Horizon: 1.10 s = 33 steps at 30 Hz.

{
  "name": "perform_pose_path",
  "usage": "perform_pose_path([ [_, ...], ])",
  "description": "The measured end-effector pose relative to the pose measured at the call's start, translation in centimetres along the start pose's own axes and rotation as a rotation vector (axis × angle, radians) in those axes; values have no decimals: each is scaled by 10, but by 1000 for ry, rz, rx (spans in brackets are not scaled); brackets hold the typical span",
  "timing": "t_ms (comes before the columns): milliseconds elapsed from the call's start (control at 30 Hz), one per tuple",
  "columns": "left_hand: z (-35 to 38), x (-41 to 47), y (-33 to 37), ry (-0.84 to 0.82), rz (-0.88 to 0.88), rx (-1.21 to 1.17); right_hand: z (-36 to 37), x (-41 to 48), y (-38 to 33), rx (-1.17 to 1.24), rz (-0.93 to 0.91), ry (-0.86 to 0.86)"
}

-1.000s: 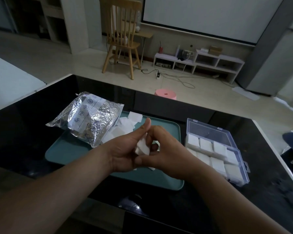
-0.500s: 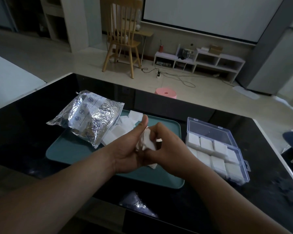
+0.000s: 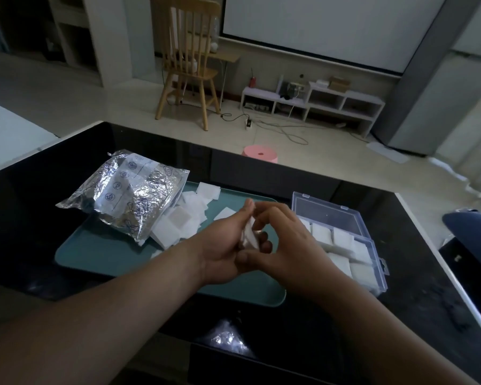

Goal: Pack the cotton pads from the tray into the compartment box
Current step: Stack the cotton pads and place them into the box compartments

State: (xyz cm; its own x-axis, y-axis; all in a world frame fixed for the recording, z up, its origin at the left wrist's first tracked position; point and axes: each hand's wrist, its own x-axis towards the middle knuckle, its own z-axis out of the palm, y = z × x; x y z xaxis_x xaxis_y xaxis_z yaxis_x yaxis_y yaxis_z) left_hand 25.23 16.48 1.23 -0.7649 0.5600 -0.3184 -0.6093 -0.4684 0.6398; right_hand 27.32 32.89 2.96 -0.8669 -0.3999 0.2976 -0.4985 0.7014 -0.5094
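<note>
Crowding the far-left corner of one teal tray [image 3: 95, 251]: one crinkled silver foil bag [image 3: 131, 198], blue-printed, overhanging the tray's left edge and covering part of a loose heap of cotton pads [image 3: 184, 218] just beside it. Resting at the middle of a black glossy worktop [image 3: 25, 204], with one clear compartment box [image 3: 381, 273] just off the tray's right edge, lid tipped open toward the far side. Blocking the box's near-left compartments: the right hand [image 3: 286, 245] and its wrist. Beyond the worktop's far edge, on the floor: one wooden chair [image 3: 186, 65], one pink stool [image 3: 260, 154], one low white shelf unit [image 3: 311, 98].

Counting up: two hands, one tray, one box, one bag; at least five compartments showing white fill, the others hidden; loose pads too overlapped to number.

Held above the tray's right half, between both hands: a small stack of cotton pads [image 3: 249, 234], white, square, thin, turned on edge. Left hand [image 3: 220, 245] curled round it, thumb raised along the far side; right hand curled over from the right, fingertips pinching the same stack.
</note>
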Motion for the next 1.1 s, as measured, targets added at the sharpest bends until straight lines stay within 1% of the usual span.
perform_pose_path([
  [133,21,9,-7,-61,-36,-57,-14,-13,11,-74,29,24],
  [200,33,13,-8,-69,-41,-115,-23,-20,16,-29,74,34],
  [233,37,16,-9,-57,-28,-120,-27,-23,17,37,115,62],
  [300,49,24,-13,-23,7,-98,-35,-28,22,157,224,177],
  [367,61,36,-19,28,50,-108,-43,-30,29,200,336,268],
  [433,71,46,-27,87,118,-31,-50,-31,35,253,417,278],
  [600,98,66,-47,205,251,226,-63,-40,57,199,526,266],
  [700,109,77,-58,217,280,315,-68,-45,68,168,540,257],
  [800,118,89,-65,195,285,424,-77,-49,81,175,559,265],
  [867,123,101,-67,191,283,514,-88,-50,95,250,631,315],
  [933,122,116,-64,252,332,674,-101,-51,115,358,727,426],
  [1000,115,134,-60,322,433,993,-113,-55,140,418,829,544],
  [1033,110,141,-59,332,484,1150,-116,-58,151,434,867,573],
  [1100,105,156,-60,280,550,1414,-116,-59,169,426,911,578],
])
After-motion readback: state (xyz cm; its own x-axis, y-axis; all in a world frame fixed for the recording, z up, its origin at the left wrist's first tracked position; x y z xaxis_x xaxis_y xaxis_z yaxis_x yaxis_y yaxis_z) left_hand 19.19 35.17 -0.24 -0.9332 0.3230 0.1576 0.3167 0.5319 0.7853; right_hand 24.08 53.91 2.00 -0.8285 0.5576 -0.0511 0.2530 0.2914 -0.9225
